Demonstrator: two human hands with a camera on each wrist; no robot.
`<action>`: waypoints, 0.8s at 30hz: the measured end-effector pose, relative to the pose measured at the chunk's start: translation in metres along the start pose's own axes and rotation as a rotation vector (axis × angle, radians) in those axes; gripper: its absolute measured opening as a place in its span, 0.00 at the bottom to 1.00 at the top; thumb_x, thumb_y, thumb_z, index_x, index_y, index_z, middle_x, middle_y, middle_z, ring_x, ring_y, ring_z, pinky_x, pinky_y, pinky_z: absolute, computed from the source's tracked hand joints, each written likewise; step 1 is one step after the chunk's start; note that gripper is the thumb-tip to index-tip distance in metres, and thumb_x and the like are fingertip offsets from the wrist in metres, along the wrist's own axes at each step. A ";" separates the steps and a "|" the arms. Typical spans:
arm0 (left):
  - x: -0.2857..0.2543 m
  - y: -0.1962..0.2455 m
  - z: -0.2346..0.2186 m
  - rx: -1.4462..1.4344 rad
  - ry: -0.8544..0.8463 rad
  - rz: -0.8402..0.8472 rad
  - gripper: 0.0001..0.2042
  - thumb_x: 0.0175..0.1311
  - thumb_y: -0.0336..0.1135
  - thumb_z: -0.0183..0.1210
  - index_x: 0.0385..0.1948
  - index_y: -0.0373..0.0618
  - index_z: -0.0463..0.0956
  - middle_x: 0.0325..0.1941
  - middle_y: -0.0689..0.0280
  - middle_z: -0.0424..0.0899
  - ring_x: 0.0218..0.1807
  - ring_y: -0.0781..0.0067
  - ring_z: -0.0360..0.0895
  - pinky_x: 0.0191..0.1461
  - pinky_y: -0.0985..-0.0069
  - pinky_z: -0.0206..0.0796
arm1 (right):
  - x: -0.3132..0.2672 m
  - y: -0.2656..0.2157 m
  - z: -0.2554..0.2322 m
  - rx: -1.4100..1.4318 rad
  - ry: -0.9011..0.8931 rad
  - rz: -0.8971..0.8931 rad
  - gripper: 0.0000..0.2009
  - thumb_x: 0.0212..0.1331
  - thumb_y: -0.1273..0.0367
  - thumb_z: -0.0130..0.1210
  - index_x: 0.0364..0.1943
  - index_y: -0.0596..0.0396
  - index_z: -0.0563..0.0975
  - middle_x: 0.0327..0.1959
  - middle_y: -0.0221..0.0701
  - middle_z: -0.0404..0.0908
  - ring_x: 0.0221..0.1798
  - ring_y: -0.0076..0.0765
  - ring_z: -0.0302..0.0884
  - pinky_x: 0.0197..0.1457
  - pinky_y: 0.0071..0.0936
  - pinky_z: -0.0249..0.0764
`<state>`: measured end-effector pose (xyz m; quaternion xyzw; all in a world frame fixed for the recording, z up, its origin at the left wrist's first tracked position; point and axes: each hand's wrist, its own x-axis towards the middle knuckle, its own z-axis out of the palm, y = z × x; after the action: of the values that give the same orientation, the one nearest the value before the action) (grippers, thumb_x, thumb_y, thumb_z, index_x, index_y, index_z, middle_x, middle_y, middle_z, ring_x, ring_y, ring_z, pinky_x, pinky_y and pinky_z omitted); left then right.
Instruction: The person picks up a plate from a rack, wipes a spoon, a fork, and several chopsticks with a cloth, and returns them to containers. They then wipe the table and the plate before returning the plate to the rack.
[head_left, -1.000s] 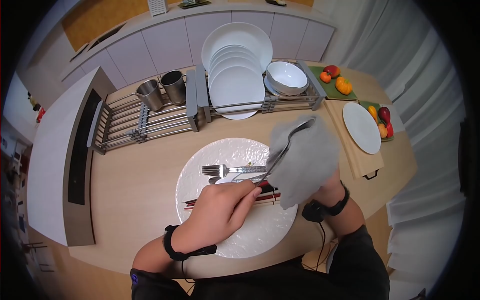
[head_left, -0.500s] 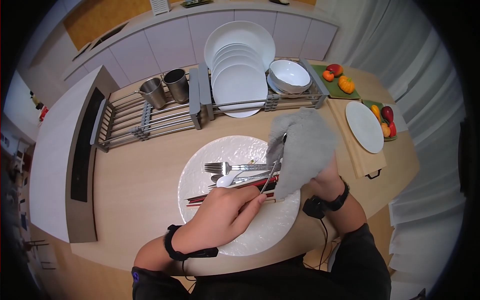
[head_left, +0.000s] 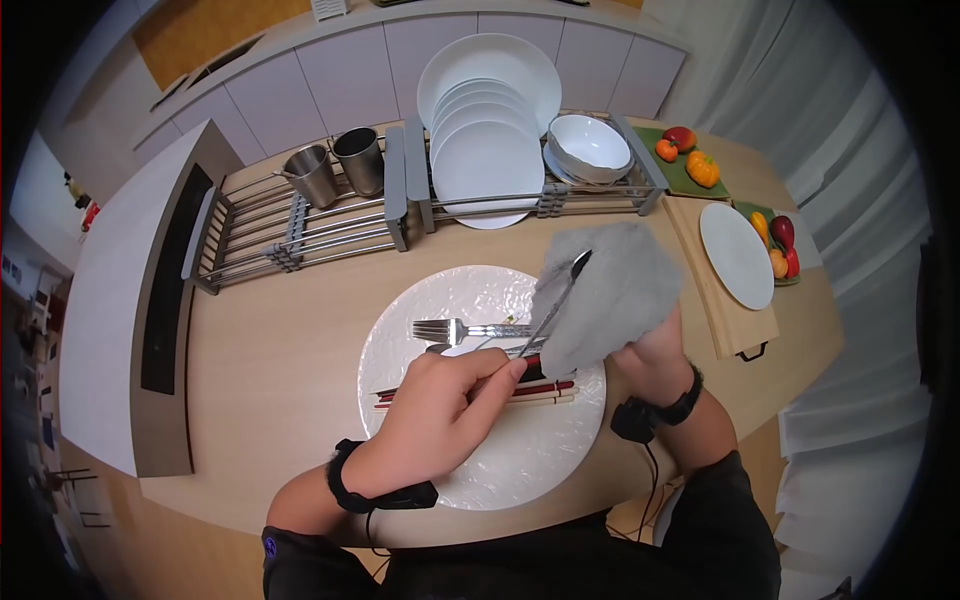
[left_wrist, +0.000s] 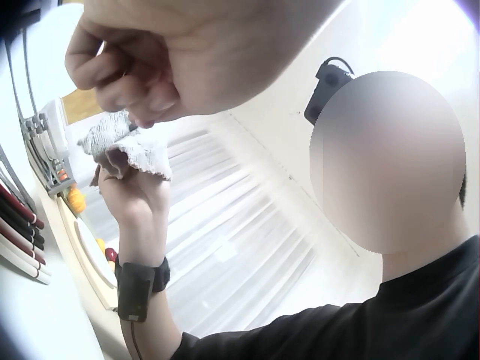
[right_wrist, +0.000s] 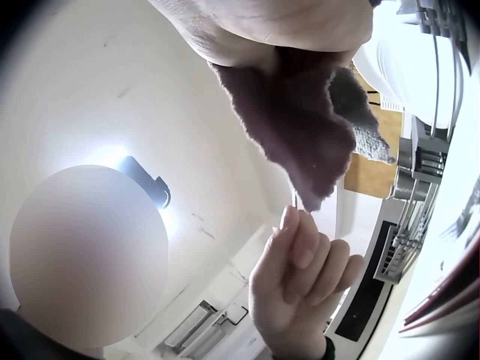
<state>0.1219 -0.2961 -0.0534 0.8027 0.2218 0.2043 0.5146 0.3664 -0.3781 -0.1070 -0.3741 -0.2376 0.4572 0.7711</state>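
- In the head view we've got the left hand [head_left: 440, 410] with its thumb and fingers closed in a pinch on the handle of one spoon [head_left: 551, 318], bowl end up beyond the fingertips and lying against the grey cloth [head_left: 610, 295].
- Right hand [head_left: 655, 355]: the cloth hides its fingers from the head cam, but the right wrist view shows them curled over the cloth, which hangs down from the grip.
- That same view gives us the left fingertips close up, with just a thin sliver of metal running from them to the cloth.
- The left wrist view shows the left fingers curled in, but we can't make out the spoon there; it's pretty washed out, so we'd lean on the head cam for that.
- Counting up: two hands, one cloth, one pinched spoon.
- Below the fingers there's one big textured plate [head_left: 520, 475], with cutlery [head_left: 437, 331] and several chopsticks [head_left: 545, 388] on it. They overlap, so no exact count from us.
- Beyond the fingers: two metal cups [head_left: 336, 170], one large upright plate [head_left: 490, 58] and at least four smaller ones [head_left: 488, 170].
- Past the right hand, one oval plate [head_left: 737, 257] on a board [head_left: 745, 325].
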 end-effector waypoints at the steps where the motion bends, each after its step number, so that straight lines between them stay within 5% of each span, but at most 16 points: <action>1: -0.001 -0.003 0.000 -0.007 0.015 0.009 0.15 0.75 0.34 0.55 0.26 0.37 0.78 0.12 0.59 0.67 0.12 0.63 0.63 0.21 0.68 0.54 | -0.001 0.000 -0.001 0.052 0.001 0.009 0.16 0.73 0.71 0.52 0.62 0.58 0.72 0.58 0.36 0.80 0.58 0.38 0.81 0.63 0.41 0.79; 5: -0.003 -0.003 -0.003 -0.043 0.062 0.014 0.15 0.76 0.35 0.55 0.26 0.37 0.78 0.12 0.58 0.67 0.12 0.63 0.63 0.21 0.68 0.54 | 0.002 -0.001 -0.006 0.135 -0.146 0.018 0.18 0.76 0.66 0.47 0.65 0.57 0.70 0.62 0.36 0.77 0.64 0.39 0.77 0.67 0.43 0.76; 8: -0.004 0.000 -0.004 -0.088 0.080 -0.039 0.18 0.77 0.35 0.55 0.23 0.35 0.75 0.14 0.68 0.67 0.19 0.81 0.59 0.26 0.76 0.53 | 0.005 -0.004 0.015 0.115 -0.250 0.042 0.20 0.76 0.65 0.48 0.66 0.57 0.69 0.64 0.37 0.76 0.65 0.40 0.76 0.68 0.43 0.76; 11: -0.002 -0.004 -0.001 -0.043 0.024 0.007 0.17 0.77 0.36 0.55 0.25 0.35 0.76 0.14 0.66 0.67 0.18 0.80 0.59 0.25 0.75 0.53 | 0.001 0.006 0.011 0.005 -0.292 0.024 0.22 0.73 0.65 0.53 0.67 0.58 0.68 0.62 0.37 0.77 0.64 0.38 0.78 0.67 0.41 0.77; 14: -0.002 -0.002 0.005 0.018 -0.002 0.075 0.13 0.75 0.34 0.55 0.27 0.38 0.79 0.13 0.56 0.71 0.15 0.55 0.70 0.22 0.66 0.58 | -0.003 0.008 0.001 -0.100 -0.288 0.025 0.24 0.70 0.65 0.57 0.66 0.58 0.69 0.61 0.37 0.78 0.61 0.37 0.79 0.65 0.39 0.79; 17: 0.000 -0.003 0.008 0.109 0.001 0.104 0.12 0.74 0.33 0.56 0.28 0.38 0.79 0.15 0.54 0.75 0.18 0.50 0.74 0.23 0.63 0.61 | -0.007 0.004 -0.004 -0.141 -0.244 -0.007 0.23 0.68 0.66 0.59 0.65 0.58 0.70 0.59 0.35 0.79 0.59 0.36 0.80 0.63 0.36 0.80; 21: 0.001 -0.007 0.007 0.133 0.010 0.143 0.13 0.74 0.34 0.57 0.28 0.37 0.79 0.16 0.54 0.72 0.16 0.54 0.67 0.23 0.66 0.58 | -0.010 -0.001 0.008 -0.095 -0.078 -0.097 0.21 0.69 0.71 0.59 0.64 0.58 0.70 0.59 0.36 0.79 0.59 0.34 0.80 0.62 0.36 0.80; 24: 0.001 -0.004 0.003 0.151 0.001 0.142 0.12 0.73 0.33 0.57 0.28 0.37 0.79 0.16 0.54 0.72 0.16 0.53 0.69 0.23 0.66 0.58 | -0.009 0.004 0.004 -0.502 -0.047 -0.384 0.26 0.68 0.70 0.60 0.68 0.55 0.66 0.63 0.36 0.76 0.63 0.36 0.78 0.67 0.38 0.76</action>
<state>0.1238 -0.2964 -0.0583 0.8527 0.1797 0.2234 0.4366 0.3571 -0.3834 -0.1081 -0.4902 -0.4273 0.2388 0.7212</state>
